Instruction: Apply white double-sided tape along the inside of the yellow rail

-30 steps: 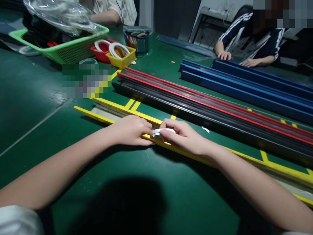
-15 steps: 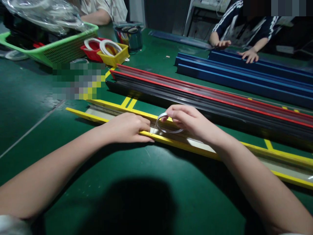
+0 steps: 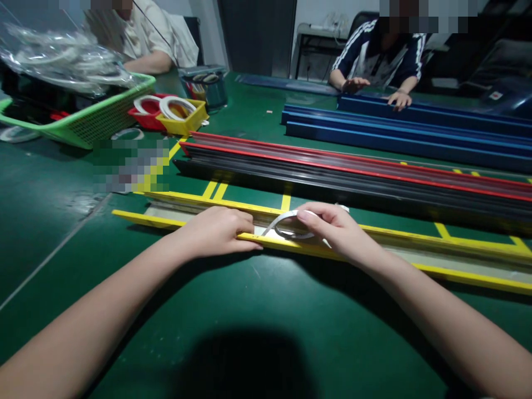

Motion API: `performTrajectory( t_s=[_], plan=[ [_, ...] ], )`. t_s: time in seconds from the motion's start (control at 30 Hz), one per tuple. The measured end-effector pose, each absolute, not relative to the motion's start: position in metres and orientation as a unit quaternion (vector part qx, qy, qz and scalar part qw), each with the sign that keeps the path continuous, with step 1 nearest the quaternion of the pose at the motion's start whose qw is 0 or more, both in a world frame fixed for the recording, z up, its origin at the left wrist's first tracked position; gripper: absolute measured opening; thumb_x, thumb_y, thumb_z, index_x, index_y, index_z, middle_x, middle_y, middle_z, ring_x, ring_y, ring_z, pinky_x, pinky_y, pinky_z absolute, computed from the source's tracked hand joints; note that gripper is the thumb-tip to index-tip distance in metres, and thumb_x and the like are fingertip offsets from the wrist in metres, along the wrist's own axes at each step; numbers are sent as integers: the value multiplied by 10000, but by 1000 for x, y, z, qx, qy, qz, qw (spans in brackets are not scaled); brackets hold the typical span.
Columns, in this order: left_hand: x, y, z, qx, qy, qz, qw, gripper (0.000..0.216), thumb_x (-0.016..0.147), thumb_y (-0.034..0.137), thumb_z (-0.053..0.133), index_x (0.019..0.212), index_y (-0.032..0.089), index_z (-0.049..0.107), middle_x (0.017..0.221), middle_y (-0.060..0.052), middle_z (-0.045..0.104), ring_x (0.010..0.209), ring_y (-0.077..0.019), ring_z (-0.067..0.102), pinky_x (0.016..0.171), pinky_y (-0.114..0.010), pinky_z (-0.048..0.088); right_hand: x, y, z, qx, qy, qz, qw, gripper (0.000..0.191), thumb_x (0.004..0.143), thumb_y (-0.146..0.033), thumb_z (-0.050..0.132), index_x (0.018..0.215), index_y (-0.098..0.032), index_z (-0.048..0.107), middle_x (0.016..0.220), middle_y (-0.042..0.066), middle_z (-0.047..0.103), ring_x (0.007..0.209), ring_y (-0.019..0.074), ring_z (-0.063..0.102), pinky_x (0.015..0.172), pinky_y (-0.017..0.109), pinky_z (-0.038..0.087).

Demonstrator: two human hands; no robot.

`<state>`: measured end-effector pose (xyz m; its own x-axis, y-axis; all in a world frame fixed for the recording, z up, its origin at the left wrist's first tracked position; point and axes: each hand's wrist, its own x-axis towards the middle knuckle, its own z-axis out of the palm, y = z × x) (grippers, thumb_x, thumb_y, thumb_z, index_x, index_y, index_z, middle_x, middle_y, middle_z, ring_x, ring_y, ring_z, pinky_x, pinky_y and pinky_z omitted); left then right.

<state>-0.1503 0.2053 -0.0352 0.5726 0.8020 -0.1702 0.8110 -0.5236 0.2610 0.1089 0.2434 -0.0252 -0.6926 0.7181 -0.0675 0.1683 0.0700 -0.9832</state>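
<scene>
A long yellow-edged strip lies across the green table in front of me. My left hand is closed and presses down on the strip's near edge. Just to its right, my right hand is closed on a thin white roll of tape, held tilted just above the strip. A short stretch of white tape runs from the roll down to the strip beside my left fingers.
Behind the strip lie a long stack of red and black profiles and blue profiles. At back left stand a green basket, red and yellow trays of tape rolls. Two people sit across the table; one has hands on the blue profiles.
My right hand has lifted the tape roll off the strip and moved it to the right, away from my left hand. The view has tipped upward.
</scene>
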Motion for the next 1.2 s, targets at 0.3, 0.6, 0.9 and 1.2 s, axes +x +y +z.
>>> performTrajectory(
  t_s=[0.3, 0.6, 0.9, 1.2],
  plan=[
    [-152, 206, -36, 879, 451, -4, 152, 389, 903, 543, 498, 820, 213, 685, 839, -12, 673, 742, -146, 624, 616, -252, 365, 108, 243, -26, -353, -670, 597, 266, 318, 911, -432, 534, 954, -177, 718, 602, -41, 439, 549, 83, 341, 510, 235, 241],
    [-153, 207, -38, 879, 452, -9, 153, 386, 897, 558, 499, 815, 222, 671, 842, 1, 663, 757, -151, 626, 618, -252, 360, 107, 239, -25, -400, -665, 534, 336, 296, 811, -473, 667, 812, -182, 722, 716, 8, 614, 652, 119, 515, 601, 240, 384],
    [-153, 208, -34, 870, 451, -2, 200, 367, 885, 548, 536, 854, 226, 709, 883, -2, 677, 763, -145, 625, 636, -230, 382, 107, 241, -27, -420, -647, 519, 370, 302, 798, -481, 675, 786, -182, 718, 670, 2, 609, 580, 105, 483, 563, 245, 377],
    [-152, 209, -32, 859, 452, -6, 241, 325, 882, 525, 551, 853, 242, 709, 920, 12, 675, 790, -146, 622, 657, -225, 395, 107, 240, -27, -402, -635, 547, 368, 246, 805, -425, 689, 757, -184, 706, 597, -37, 541, 498, 61, 360, 525, 225, 326]
  ],
)
